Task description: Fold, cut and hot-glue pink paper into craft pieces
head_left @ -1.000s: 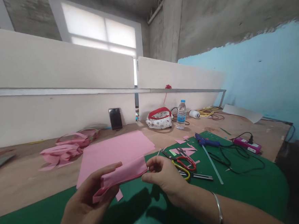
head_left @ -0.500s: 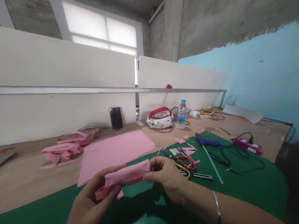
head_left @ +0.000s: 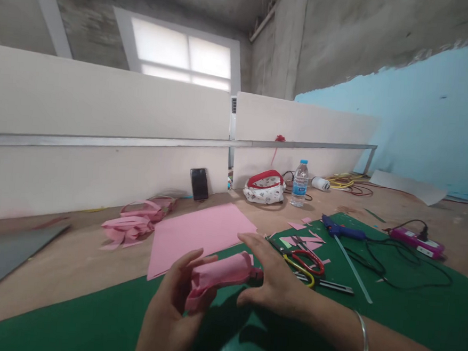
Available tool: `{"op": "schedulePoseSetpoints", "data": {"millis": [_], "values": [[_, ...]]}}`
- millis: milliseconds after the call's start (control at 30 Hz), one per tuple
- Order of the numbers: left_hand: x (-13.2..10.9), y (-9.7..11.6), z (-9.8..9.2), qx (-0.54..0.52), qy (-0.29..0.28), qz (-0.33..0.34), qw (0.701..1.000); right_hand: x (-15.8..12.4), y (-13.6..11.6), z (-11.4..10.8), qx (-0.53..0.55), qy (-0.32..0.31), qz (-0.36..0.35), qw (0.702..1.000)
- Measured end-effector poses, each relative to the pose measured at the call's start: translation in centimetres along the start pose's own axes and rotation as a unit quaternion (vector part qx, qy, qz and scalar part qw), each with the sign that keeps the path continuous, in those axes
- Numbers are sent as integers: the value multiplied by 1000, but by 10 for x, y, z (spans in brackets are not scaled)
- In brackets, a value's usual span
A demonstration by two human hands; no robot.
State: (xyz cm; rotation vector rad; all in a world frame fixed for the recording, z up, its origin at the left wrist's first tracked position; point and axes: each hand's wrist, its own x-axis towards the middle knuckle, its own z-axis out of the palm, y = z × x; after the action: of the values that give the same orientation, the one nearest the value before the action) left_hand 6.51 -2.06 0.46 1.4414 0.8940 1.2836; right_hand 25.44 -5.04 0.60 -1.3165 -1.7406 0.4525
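Low over the green cutting mat, a folded strip of pink paper rests in my left hand, the fingers wrapped round its left end. My right hand is at the strip's right end, thumb and fingers spread apart around it; whether a fingertip touches the paper is hard to see. Scissors with red and yellow handles lie just beyond my right hand. A cutter knife is beside them, partly hidden. Behind my left hand is a stack of pink paper sheets.
Crumpled pink strips lie at the left. A blue glue gun with a cable and a pink power strip are to the right. Along the back stand a phone, a red-and-white pouch and a water bottle.
My right hand has let go of the paper strip's end and opened its fingers. My left hand still holds the strip. The whole view has shifted, so things sit farther right.
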Motion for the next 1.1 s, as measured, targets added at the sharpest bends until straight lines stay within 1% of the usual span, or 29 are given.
{"op": "schedulePoseSetpoints", "data": {"millis": [100,167,233,333,400,500,567,633,700,767,833,900,933,1000,1100], "values": [[-10,2,4,6,-16,28,999,1,2,2,-7,-49,-13,999],[-13,6,4,23,-31,41,998,2,1,2,15,-87,-11,996],[-11,11,1,18,-76,26,997,3,-1,-1,67,-123,23,990],[-1,19,-9,-33,-164,-46,985,3,-5,-5,147,-174,92,969],[7,22,-15,-47,-212,-65,974,3,-7,-8,135,-186,109,967],[15,26,-20,-20,-284,-42,958,2,-9,-9,71,-186,88,976],[17,27,-20,0,-311,-49,949,1,-7,-8,55,-200,81,975],[18,26,-19,9,-320,-67,945,1,-4,-9,52,-218,84,971],[19,24,-18,18,-314,-69,947,0,0,-9,43,-237,80,967],[19,21,-17,42,-279,-62,957,0,2,-9,26,-256,75,963],[20,19,-17,80,-226,-54,969,0,1,-10,7,-267,75,961],[20,19,-18,121,-187,-45,974,0,-1,-10,-9,-269,77,960],[20,20,-18,143,-179,-40,973,0,-2,-10,-16,-270,77,960],[20,22,-20,177,-189,-34,965,0,-2,-11,-25,-276,74,958],[20,23,-21,201,-232,-39,951,2,0,-14,-26,-290,65,955]]}}
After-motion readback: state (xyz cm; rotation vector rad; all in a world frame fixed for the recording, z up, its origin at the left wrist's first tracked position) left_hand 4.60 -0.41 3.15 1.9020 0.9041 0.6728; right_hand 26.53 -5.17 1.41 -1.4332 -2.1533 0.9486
